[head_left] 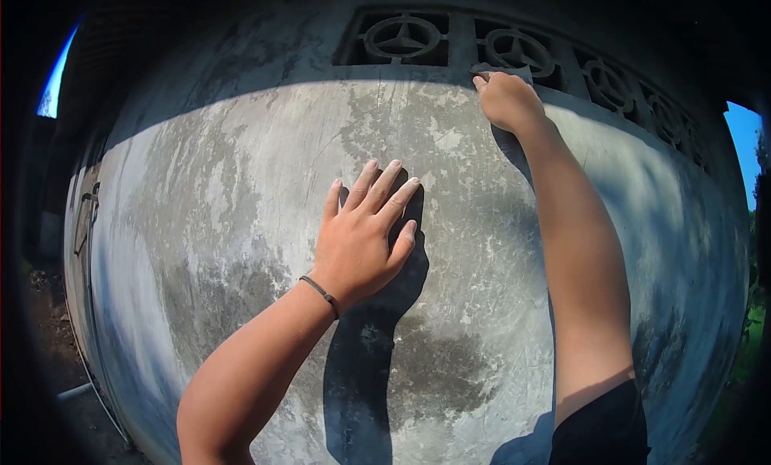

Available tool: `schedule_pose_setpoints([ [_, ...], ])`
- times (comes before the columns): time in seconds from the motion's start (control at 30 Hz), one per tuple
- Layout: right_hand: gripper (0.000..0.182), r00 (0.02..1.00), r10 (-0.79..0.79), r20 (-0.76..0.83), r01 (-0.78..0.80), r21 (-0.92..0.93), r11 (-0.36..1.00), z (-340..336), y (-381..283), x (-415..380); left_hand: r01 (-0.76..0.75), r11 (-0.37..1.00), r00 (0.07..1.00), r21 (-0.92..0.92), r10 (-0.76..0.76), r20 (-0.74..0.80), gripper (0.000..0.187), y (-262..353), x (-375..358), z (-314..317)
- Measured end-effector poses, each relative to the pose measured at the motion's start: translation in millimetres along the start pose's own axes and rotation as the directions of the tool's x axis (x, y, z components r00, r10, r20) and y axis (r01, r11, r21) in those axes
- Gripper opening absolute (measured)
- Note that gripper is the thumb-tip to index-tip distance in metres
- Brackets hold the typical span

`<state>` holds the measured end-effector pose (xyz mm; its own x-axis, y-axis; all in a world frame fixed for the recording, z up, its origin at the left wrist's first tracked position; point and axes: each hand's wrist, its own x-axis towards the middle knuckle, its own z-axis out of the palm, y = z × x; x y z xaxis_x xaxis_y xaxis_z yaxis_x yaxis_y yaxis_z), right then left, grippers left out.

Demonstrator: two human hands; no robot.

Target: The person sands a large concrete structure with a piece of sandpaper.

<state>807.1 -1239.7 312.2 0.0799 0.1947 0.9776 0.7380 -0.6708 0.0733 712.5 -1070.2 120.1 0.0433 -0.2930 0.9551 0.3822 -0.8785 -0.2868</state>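
Observation:
My left hand [365, 236] rests against the weathered grey wall [265, 200] with fingers spread and whitish dust on the fingertips. A dark band circles that wrist. Higher up and to the right, my right hand [511, 101] is closed on a thin grey sheet that looks like sandpaper [522, 72]. The sheet lies near the wall's upper part, just under a vent block [520, 50] with a ring-and-star pattern. Most of the sheet is hidden behind my fingers. Patches of worn, flaking coating mark the wall around both hands.
A row of several patterned vent blocks [405, 38] runs along the wall's top, in shade. At the left edge are a pipe [88, 288] and dark ground [48, 304]. Greenery [753, 328] shows at the far right. My arms cast shadows on the wall.

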Motion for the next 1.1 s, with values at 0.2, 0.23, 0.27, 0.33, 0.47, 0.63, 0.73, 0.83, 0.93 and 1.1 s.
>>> schedule_pose_setpoints([
  [0.2, 0.037, 0.962, -0.229, -0.149, 0.210, -0.129, 0.969, 15, 29, -86, -0.047, 0.999, 0.999, -0.008, 0.047, 0.023, 0.050, 6, -17, -21],
  [0.23, 0.037, 0.941, -0.267, -0.208, 0.241, -0.144, 0.960, 24, 36, -88, -0.049, 0.999, 0.999, -0.005, 0.049, -0.001, 0.050, 6, -13, -20],
  [0.27, 0.038, 0.945, -0.277, -0.173, 0.252, -0.153, 0.956, 20, 35, -81, -0.048, 0.999, 0.999, -0.013, 0.048, 0.010, 0.050, 6, -9, -18],
  [0.33, 0.038, 0.973, -0.205, -0.110, 0.191, -0.124, 0.974, 3, 17, -43, -0.035, 0.999, 0.999, -0.016, 0.036, 0.016, 0.051, 6, -1, -16],
  [0.47, 0.038, 0.999, 0.037, 0.014, -0.038, 0.025, 0.999, -4, -8, 9, 0.045, 0.999, 0.999, -0.017, -0.045, 0.023, 0.051, 9, 1, -15],
  [0.63, 0.038, 0.911, -0.303, -0.280, 0.285, -0.101, 0.953, 35, 41, -51, 0.146, 0.984, 0.989, -0.105, -0.145, 0.012, 0.048, 36, -28, 0],
  [0.73, 0.037, 0.891, -0.412, -0.190, 0.396, -0.118, 0.911, 28, 66, -120, 0.200, 0.977, 0.978, -0.070, -0.203, -0.040, 0.046, 53, -40, 10],
  [0.83, 0.036, 0.841, -0.536, -0.077, 0.531, -0.077, 0.844, 15, 87, -207, 0.293, 0.954, 0.952, -0.059, -0.297, -0.072, 0.044, 84, -53, 7],
  [0.93, 0.041, 0.775, -0.631, 0.038, 0.632, -0.031, 0.775, -6, 120, -290, 0.344, 0.937, 0.937, -0.060, -0.347, -0.038, 0.043, 127, -71, -6],
  [1.1, 0.044, 0.752, -0.651, 0.105, 0.657, -0.031, 0.754, -52, 191, -340, 0.340, 0.940, 0.939, -0.031, -0.338, 0.066, 0.045, 194, -103, -12],
])
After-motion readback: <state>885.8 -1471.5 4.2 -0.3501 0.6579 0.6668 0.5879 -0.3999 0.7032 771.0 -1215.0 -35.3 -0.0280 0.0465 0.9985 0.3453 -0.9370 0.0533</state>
